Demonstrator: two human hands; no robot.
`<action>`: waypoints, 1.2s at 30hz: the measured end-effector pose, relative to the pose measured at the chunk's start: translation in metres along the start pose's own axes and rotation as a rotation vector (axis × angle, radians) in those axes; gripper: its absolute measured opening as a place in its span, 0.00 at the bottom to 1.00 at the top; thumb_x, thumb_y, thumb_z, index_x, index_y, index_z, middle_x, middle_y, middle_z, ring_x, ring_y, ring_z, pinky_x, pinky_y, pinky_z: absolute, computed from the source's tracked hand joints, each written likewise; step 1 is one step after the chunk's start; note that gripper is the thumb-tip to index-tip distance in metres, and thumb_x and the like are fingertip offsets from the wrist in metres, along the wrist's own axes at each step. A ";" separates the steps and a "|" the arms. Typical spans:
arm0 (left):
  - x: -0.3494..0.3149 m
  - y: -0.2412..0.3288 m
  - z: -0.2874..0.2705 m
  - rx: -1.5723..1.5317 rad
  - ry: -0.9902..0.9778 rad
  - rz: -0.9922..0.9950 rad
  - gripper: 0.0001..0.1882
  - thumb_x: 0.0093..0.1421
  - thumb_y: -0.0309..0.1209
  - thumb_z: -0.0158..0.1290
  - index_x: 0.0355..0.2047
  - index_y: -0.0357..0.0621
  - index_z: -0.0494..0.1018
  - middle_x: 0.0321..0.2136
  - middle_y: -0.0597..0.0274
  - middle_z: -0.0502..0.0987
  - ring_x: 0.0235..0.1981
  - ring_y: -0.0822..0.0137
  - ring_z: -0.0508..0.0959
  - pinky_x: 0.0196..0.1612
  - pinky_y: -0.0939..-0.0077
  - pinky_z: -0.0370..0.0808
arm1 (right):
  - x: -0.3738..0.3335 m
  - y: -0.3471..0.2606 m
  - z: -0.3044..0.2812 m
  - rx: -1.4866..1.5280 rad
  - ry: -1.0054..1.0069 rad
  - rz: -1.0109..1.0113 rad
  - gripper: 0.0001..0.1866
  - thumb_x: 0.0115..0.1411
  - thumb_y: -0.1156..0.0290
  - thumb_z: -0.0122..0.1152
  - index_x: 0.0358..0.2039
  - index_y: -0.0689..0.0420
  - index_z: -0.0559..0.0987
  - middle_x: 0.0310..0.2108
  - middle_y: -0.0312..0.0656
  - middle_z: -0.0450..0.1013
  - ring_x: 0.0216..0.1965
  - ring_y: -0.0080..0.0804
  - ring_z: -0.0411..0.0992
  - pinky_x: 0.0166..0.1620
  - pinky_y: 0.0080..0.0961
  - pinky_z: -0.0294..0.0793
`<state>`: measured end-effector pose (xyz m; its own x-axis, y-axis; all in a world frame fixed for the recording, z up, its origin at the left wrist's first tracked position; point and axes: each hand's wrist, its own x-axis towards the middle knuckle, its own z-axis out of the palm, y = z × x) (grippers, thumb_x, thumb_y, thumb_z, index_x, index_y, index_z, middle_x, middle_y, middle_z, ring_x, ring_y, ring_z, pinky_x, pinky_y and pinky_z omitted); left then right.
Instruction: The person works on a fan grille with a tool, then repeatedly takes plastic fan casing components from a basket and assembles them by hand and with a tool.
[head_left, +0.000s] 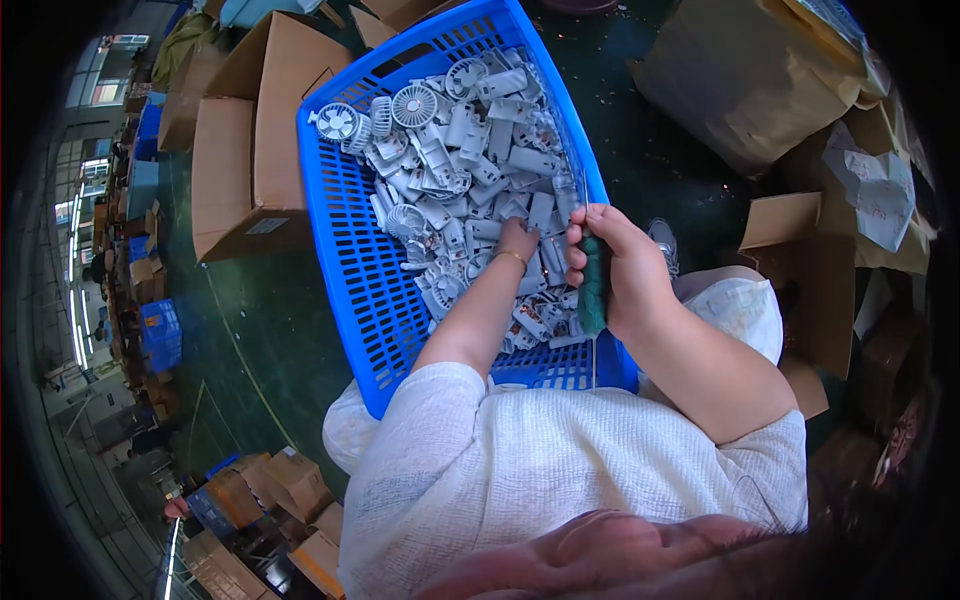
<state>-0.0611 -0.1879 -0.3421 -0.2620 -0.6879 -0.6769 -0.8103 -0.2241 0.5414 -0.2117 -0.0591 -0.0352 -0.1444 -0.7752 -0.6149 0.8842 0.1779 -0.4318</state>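
A blue slatted plastic crate (345, 270) stands in front of me, heaped with white plastic casings (487, 140) and small fan heads (414, 105) with round grilles. My left hand (518, 240) reaches into the heap, its fingers closed at the end of a white plastic casing (541, 210); the fingertips are partly hidden. Over the crate's right side, my right hand (632, 265) is wrapped round a hand tool (593, 290) with a green-wrapped handle. A thin shaft rises from the tool; its kind does not show clearly.
An open cardboard box (230, 165) is left of the crate. Far right are a large brown paper-like sack (745, 85) and another open carton (810, 280). More cartons (265, 485) sit at the lower left. Green floor (250, 320) shows between them.
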 end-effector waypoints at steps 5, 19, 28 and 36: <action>0.000 0.011 0.019 0.191 0.082 0.195 0.33 0.43 0.37 0.59 0.49 0.41 0.61 0.42 0.44 0.68 0.48 0.49 0.67 0.48 0.62 0.67 | -0.003 0.017 0.003 -0.006 -0.055 0.070 0.06 0.58 0.68 0.45 0.30 0.56 0.68 0.24 0.34 0.65 0.22 0.21 0.62 0.25 0.18 0.64; -0.085 0.007 -0.029 -0.623 -0.035 0.080 0.15 0.57 0.37 0.48 0.35 0.37 0.68 0.26 0.56 0.74 0.22 0.69 0.74 0.26 0.78 0.70 | 0.042 0.034 -0.015 -0.288 0.033 -0.024 0.05 0.58 0.70 0.43 0.30 0.55 0.69 0.23 0.33 0.66 0.20 0.21 0.63 0.24 0.19 0.62; -0.210 0.016 -0.108 -0.585 0.311 0.243 0.06 0.56 0.31 0.49 0.33 0.43 0.69 0.18 0.71 0.69 0.16 0.80 0.65 0.19 0.88 0.60 | 0.046 0.073 -0.014 -0.859 -0.206 -0.017 0.06 0.58 0.68 0.46 0.30 0.56 0.70 0.24 0.33 0.69 0.20 0.20 0.64 0.23 0.19 0.62; -0.247 0.022 -0.117 -1.408 0.077 0.215 0.13 0.55 0.33 0.41 0.37 0.38 0.66 0.34 0.52 0.74 0.33 0.58 0.75 0.40 0.63 0.73 | 0.013 0.099 -0.010 -1.159 -0.530 -0.385 0.11 0.56 0.66 0.48 0.34 0.60 0.71 0.29 0.49 0.71 0.31 0.42 0.70 0.35 0.34 0.67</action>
<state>0.0473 -0.1038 -0.1048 -0.2453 -0.8210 -0.5156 0.4406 -0.5682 0.6950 -0.1306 -0.0455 -0.0929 0.1246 -0.9858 -0.1124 -0.0984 0.1004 -0.9901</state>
